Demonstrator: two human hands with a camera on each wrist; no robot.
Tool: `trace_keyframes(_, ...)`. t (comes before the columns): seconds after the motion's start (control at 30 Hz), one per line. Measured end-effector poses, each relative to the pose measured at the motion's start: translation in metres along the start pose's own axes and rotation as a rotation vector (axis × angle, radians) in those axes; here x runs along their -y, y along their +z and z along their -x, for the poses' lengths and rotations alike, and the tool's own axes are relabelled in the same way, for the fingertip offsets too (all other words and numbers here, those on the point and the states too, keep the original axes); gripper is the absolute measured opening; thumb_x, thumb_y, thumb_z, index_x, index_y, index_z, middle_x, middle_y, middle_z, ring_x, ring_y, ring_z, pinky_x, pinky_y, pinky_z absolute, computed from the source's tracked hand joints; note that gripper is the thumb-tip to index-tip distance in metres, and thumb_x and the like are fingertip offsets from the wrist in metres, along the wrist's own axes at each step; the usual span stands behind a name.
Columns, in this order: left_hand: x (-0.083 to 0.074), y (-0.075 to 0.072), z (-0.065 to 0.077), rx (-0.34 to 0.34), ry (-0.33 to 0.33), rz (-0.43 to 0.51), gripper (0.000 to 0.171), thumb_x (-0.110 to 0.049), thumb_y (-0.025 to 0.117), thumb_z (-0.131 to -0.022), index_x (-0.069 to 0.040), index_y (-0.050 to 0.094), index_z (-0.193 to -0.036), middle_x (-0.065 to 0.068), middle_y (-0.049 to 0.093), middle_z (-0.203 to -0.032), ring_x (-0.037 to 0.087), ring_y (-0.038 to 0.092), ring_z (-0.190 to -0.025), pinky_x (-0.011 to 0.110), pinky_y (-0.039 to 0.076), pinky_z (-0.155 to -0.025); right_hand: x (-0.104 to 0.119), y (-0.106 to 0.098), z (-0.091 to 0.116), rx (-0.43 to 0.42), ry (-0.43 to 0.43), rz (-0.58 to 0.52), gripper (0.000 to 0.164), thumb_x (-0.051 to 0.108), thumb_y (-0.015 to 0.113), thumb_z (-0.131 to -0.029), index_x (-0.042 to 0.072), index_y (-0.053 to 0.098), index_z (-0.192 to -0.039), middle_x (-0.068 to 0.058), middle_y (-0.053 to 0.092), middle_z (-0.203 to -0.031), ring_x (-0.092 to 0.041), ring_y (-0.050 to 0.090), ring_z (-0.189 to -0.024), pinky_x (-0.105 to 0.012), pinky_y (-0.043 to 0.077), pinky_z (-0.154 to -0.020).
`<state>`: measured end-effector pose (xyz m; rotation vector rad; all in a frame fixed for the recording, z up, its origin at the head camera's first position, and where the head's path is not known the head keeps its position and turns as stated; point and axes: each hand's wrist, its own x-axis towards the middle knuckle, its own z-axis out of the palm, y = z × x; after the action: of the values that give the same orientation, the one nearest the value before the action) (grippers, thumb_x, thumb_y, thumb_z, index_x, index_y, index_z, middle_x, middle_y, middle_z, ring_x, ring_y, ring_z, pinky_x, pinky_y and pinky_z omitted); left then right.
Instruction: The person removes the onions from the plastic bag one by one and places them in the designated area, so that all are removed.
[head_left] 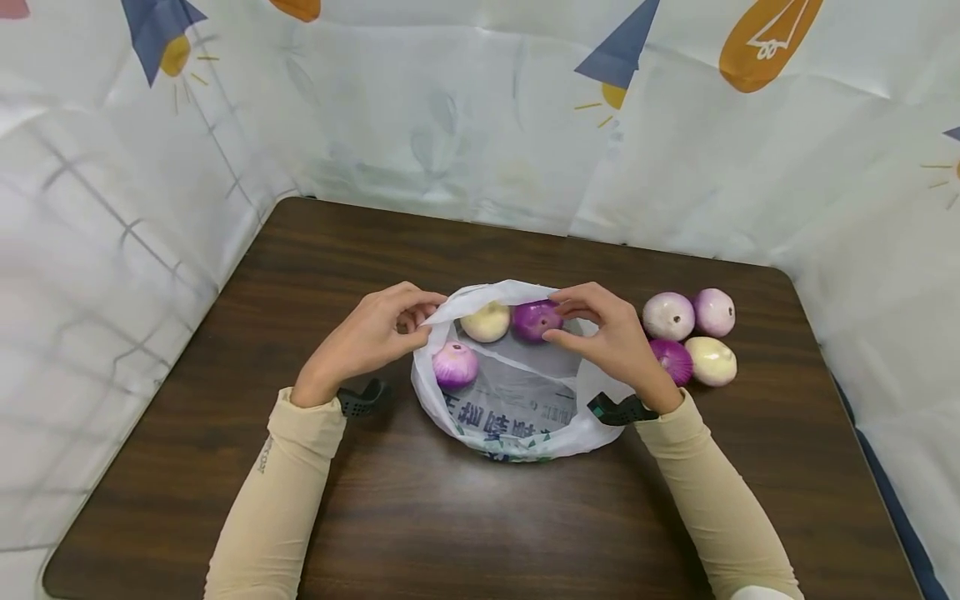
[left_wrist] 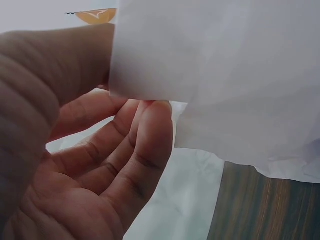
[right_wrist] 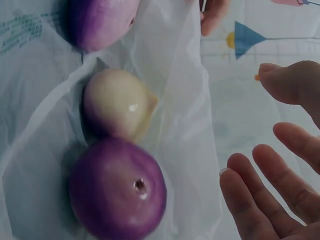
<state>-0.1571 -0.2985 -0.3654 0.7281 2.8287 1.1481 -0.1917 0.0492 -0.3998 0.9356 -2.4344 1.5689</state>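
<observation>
A white plastic bag (head_left: pixel 551 447) with its mouth spread wide sits mid-table. Inside lie three onions: a pale yellow onion (head_left: pixel 486 322), a dark purple onion (head_left: pixel 536 322) and a pinkish-purple onion (head_left: pixel 454 367). My left hand (head_left: pixel 378 325) pinches the bag's rim at the back left between thumb and fingers. Over the back right rim hovers my right hand (head_left: pixel 611 333), its fingers spread and nothing between them. The right wrist view shows that hand's fingertips (right_wrist: pixel 232 182) apart from the dark purple onion (right_wrist: pixel 117 190), beside the bag's wall.
Several more onions stand clustered right of the bag: a whitish-purple onion (head_left: pixel 667 317), a pale pink onion (head_left: pixel 715 312), a deep purple onion (head_left: pixel 672 361) and a yellow onion (head_left: pixel 711 362). A patterned white sheet (head_left: pixel 450 108) hangs behind the dark wooden table (head_left: pixel 465 533).
</observation>
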Motion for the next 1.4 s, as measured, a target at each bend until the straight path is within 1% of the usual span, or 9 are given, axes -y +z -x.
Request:
trace_keyframes(0.03,0.0,0.0,0.0,0.002,0.002,0.001,0.038,-0.005,0.07,-0.091,-0.006,0.069,-0.129,0.004,0.068,-0.105,0.013,0.062,-0.089,0.022,0.053,-0.078,0.001,0.002,-0.001,0.007,0.002,-0.008,0.049,0.004,0.088,-0.079,-0.001,0.068,-0.124,-0.021,0.068,-0.116,-0.035,0.071,-0.101,-0.023,0.058,-0.095)
trace_keyframes(0.1,0.0,0.0,-0.001,0.007,0.0,0.001,0.038,-0.005,0.07,-0.091,-0.006,0.069,-0.13,0.004,0.068,-0.105,0.013,0.062,-0.089,0.023,0.053,-0.078,0.002,0.007,-0.003,0.019,0.005,-0.015,0.048,0.005,0.087,-0.079,0.0,0.068,-0.123,-0.02,0.068,-0.115,-0.036,0.071,-0.1,-0.024,0.059,-0.095)
trace_keyframes(0.33,-0.001,0.0,-0.003,0.016,-0.016,-0.005,0.039,-0.005,0.07,-0.092,-0.006,0.069,-0.131,0.006,0.068,-0.105,0.015,0.062,-0.09,0.027,0.053,-0.08,0.005,0.025,-0.01,0.061,0.026,-0.049,0.046,0.007,0.089,-0.078,0.008,0.071,-0.121,-0.019,0.069,-0.115,-0.037,0.071,-0.099,-0.048,0.061,-0.09)
trace_keyframes(0.47,-0.002,0.0,-0.003,0.015,-0.012,-0.016,0.038,-0.006,0.069,-0.093,-0.007,0.069,-0.131,0.005,0.068,-0.104,0.014,0.062,-0.089,0.025,0.053,-0.078,0.004,0.037,-0.013,0.093,0.043,-0.08,0.047,0.006,0.088,-0.079,0.002,0.07,-0.122,-0.021,0.069,-0.116,-0.041,0.071,-0.102,-0.052,0.061,-0.091)
trace_keyframes(0.6,-0.002,0.0,-0.004,0.019,-0.008,-0.017,0.038,-0.007,0.069,-0.093,-0.007,0.069,-0.131,0.004,0.067,-0.104,0.013,0.061,-0.089,0.025,0.052,-0.077,0.003,0.047,-0.015,0.118,0.033,-0.109,0.048,0.007,0.088,-0.08,-0.001,0.069,-0.124,-0.02,0.07,-0.116,-0.042,0.071,-0.103,-0.055,0.06,-0.091)
trace_keyframes(0.73,-0.002,0.0,-0.004,0.024,-0.008,-0.012,0.039,-0.007,0.069,-0.093,-0.007,0.069,-0.132,0.004,0.067,-0.104,0.014,0.061,-0.089,0.027,0.053,-0.078,0.001,0.055,-0.017,0.132,0.013,-0.107,0.049,0.009,0.088,-0.08,-0.001,0.069,-0.123,-0.018,0.07,-0.116,-0.037,0.073,-0.103,-0.048,0.061,-0.092)
trace_keyframes(0.87,-0.003,0.0,-0.004,0.028,-0.015,-0.005,0.039,-0.007,0.069,-0.093,-0.007,0.068,-0.132,0.005,0.067,-0.105,0.014,0.062,-0.09,0.028,0.053,-0.079,-0.001,0.062,-0.017,0.167,0.039,-0.124,0.05,0.009,0.089,-0.08,0.001,0.069,-0.125,-0.016,0.069,-0.118,-0.034,0.073,-0.106,-0.039,0.061,-0.096)
trace_keyframes(1.17,-0.005,-0.001,-0.002,0.034,-0.021,-0.009,0.04,-0.006,0.068,-0.093,-0.007,0.068,-0.133,0.006,0.067,-0.107,0.015,0.062,-0.09,0.028,0.053,-0.078,-0.003,0.082,-0.018,0.277,0.047,-0.116,0.058,0.015,0.089,-0.08,0.004,0.067,-0.132,-0.016,0.07,-0.126,-0.032,0.071,-0.115,-0.038,0.057,-0.104)
trace_keyframes(1.4,-0.005,-0.001,-0.001,0.033,-0.029,-0.006,0.04,-0.006,0.069,-0.093,-0.007,0.068,-0.133,0.006,0.067,-0.108,0.016,0.062,-0.09,0.029,0.054,-0.079,-0.003,0.093,-0.017,0.325,0.097,-0.047,0.059,0.022,0.091,-0.079,0.012,0.068,-0.132,-0.005,0.071,-0.127,-0.021,0.072,-0.115,-0.034,0.057,-0.103)
